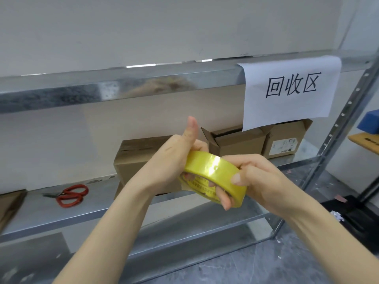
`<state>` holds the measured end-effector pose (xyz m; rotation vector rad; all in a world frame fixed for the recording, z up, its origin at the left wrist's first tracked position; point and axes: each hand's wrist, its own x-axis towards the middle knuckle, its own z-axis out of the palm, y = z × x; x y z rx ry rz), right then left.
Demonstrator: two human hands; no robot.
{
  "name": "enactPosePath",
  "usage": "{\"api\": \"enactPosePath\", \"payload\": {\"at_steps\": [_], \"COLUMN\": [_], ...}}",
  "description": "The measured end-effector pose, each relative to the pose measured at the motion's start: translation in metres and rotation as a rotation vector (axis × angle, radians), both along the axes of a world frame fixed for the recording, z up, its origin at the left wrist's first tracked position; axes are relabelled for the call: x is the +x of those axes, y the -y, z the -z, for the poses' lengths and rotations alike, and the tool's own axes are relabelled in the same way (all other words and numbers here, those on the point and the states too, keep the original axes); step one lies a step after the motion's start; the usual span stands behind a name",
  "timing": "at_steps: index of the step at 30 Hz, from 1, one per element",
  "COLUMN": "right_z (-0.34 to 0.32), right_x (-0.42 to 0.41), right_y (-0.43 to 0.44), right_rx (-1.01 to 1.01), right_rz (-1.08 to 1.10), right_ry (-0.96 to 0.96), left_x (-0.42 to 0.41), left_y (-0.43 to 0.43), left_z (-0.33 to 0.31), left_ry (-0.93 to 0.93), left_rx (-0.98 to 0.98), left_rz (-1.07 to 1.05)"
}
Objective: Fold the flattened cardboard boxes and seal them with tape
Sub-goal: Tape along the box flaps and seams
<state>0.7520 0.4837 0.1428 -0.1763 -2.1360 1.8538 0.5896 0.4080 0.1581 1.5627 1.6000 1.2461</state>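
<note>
Tape roll (213, 173) is held by both hands: left hand (174, 158) hooks fingers through its core, right hand (264, 179) pinches its rim, cardboard box (133, 160) just behind.

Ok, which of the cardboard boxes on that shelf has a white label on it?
The rightmost box, beneath the hanging paper sign; the middle box and the left box show no label.

Metal shelf (102, 203) carries closed cardboard box (135, 158) at centre. Red scissors (71, 195) lie at its 8 o'clock, open box (238, 142) and labelled box (285, 143) approx. 2 o'clock, flat cardboard (10, 203) far at 9 o'clock.
</note>
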Motion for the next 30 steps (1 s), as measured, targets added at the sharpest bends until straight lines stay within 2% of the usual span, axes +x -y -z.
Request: {"api": "enactPosePath", "payload": {"at_steps": [3, 7, 9, 16, 19, 24, 30], "right_z": [-0.001, -0.002, -0.001, 0.003, 0.005, 0.004, -0.006], "right_x": [-0.003, -0.003, -0.004, 0.005, 0.013, 0.012, 0.007], "right_y": [0.005, 0.008, 0.008, 0.002, -0.002, -0.004, 0.001], "right_rx": [0.038, 0.045, 0.054, -0.024, -0.129, -0.071, 0.059], "right_rz": [0.060, 0.169, 0.209, 0.063, 0.036, 0.038, 0.185], "right_ry": [0.016, 0.061, 0.070, -0.041, -0.116, -0.048, 0.010], "left_x": [0.002, 0.008, 0.011, 0.005, -0.004, 0.000, 0.006], "left_y": [-0.002, -0.003, -0.004, -0.005, -0.006, -0.006, -0.007], "left_z": [0.002, 0.006, 0.006, 0.004, 0.009, 0.011, 0.004], "left_ry": [0.000, -0.200, -0.230, 0.107, 0.210, 0.189, 0.113], "left_rx": [0.031, 0.054, 0.069, -0.001, 0.010, 0.031, 0.071], "left_rz": [0.003, -0.078, -0.105, 0.054, 0.101, 0.085, 0.133]}}
